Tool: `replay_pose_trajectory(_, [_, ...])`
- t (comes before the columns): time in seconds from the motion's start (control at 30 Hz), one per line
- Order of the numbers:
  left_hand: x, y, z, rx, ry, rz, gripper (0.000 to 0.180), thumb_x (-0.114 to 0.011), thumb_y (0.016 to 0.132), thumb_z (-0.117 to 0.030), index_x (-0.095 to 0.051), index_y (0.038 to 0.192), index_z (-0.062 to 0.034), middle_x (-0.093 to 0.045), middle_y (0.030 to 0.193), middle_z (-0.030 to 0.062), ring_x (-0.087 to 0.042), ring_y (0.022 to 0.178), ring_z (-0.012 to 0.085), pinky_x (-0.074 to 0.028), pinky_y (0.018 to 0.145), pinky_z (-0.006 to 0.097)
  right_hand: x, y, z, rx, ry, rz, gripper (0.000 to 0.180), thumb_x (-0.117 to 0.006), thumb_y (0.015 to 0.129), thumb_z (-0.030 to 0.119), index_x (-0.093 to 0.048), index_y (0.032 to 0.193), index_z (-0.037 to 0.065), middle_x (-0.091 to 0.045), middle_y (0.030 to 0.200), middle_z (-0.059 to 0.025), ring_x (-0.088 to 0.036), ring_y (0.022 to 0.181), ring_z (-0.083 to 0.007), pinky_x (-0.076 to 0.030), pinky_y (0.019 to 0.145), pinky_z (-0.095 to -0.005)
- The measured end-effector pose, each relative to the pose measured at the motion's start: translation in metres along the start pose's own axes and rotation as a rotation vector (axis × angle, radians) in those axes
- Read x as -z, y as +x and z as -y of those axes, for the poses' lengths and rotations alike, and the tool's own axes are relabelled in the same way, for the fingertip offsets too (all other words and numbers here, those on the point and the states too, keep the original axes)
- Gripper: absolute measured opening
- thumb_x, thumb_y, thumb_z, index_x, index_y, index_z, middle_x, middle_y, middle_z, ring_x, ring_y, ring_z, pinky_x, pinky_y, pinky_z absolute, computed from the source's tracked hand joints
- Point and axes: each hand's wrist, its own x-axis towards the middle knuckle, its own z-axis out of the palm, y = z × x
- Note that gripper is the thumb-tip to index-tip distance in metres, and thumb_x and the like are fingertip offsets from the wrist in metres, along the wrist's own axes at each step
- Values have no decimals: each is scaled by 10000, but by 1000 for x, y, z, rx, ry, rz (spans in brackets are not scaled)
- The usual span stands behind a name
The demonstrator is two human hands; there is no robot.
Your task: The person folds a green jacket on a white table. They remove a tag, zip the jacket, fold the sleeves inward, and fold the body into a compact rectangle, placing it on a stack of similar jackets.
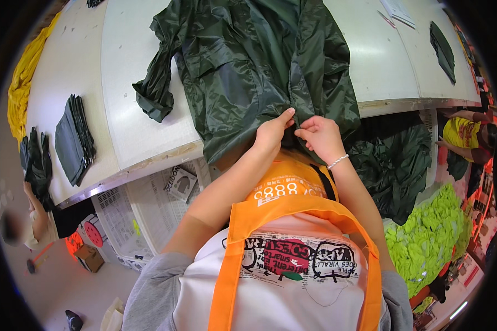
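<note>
Pinching w/ fingers of L hand [273, 132] & R hand [322, 137] at desk [143, 118], seemingly clamped on dk-green jacket [232, 83] draped over near edge; prob. joining zip [290, 94] low down. Next, likely needs ends aligned, front held taut.

We've got a dark green jacket [226, 71] here in thin, crinkly, synthetic-looking cloth, properly glossy along the folds. Our desk [141, 83] has a smooth pale top with a soft sheen, though its front edge [149, 167] looks rougher and scuffed. Our orange apron [292, 205] is matt cloth, the white crate [149, 212] looks like plastic, and that brown box [88, 257] seems to be cardboard.
</note>
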Motion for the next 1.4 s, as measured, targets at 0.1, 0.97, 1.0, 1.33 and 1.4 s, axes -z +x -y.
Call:
replay_pose_trajectory(0.1, [3, 4, 1, -21, -30, -19, 208, -712, 813, -134, -638, 944, 10, -630, 941, 60, -584, 847, 152, -482, 787, 252, 4, -4, -23, -100, 208, 43, 156, -718, 773, 95, -647, 851, -20, -643, 706, -52, -586, 554, -90, -478, 497, -203])
replay_pose_trajectory(0.97, [42, -26, 29, 66, -312, 137, 179, -673, 853, -232, -610, 840, -65, -587, 784, 49, -533, 735, 157, -443, 730, 292, -38, -17, -30, -210, 969, 197, 58, -561, 860, 29, -530, 812, 27, -663, 862, -136, -661, 757, -187, -542, 716, -266])
replay_pose_trajectory(1.0, [40, -28, 28, 64, -350, 149, 170, -693, 836, -206, -615, 821, -56, -588, 770, 48, -536, 726, 155, -447, 719, 285, -38, -18, -30, -209, 981, 188, 56, -561, 860, 27, -529, 814, 26, -663, 866, -138, -661, 763, -188, -542, 719, -268])
replay_pose_trajectory(1.33, [37, -30, 32, 77, -357, 72, 173, -719, 815, -170, -610, 770, -43, -594, 739, 57, -548, 657, 156, -468, 648, 277, -45, -24, -35, -160, 952, 126, 53, -562, 872, 40, -538, 825, 37, -658, 896, -111, -656, 815, -173, -531, 746, -263])
replay_pose_trajectory(1.4, [36, -30, 32, 72, -360, 79, 169, -717, 817, -170, -616, 780, -40, -599, 746, 58, -551, 664, 153, -469, 650, 275, -46, -24, -35, -156, 934, 121, 51, -565, 872, 43, -540, 827, 37, -656, 893, -106, -657, 807, -170, -530, 742, -261])
